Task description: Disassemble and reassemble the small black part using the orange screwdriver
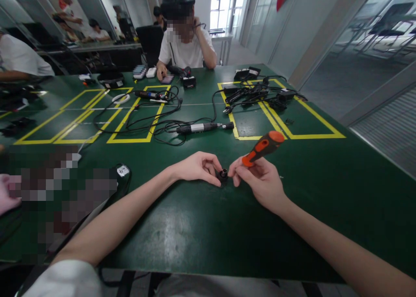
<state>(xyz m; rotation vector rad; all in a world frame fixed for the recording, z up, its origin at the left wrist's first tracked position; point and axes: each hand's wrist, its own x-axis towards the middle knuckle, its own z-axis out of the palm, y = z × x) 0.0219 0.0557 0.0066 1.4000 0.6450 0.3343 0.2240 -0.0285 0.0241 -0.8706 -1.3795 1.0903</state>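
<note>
My left hand (pixel 199 167) pinches a small black cylindrical part (pixel 222 175) that rests on the green table (pixel 182 227). My right hand (pixel 260 180) holds a screwdriver with an orange and black handle (pixel 264 147), the handle pointing up and to the right. The fingertips of that hand touch the small part from the right. The screwdriver's tip is hidden behind my fingers.
An electric screwdriver (pixel 203 127) with tangled black cables lies just beyond my hands. Yellow tape boxes mark the table. Chargers and cables (pixel 260 95) lie at the far right. A person in a white shirt (pixel 186 46) sits opposite. A black object with a label (pixel 122 172) lies at the left.
</note>
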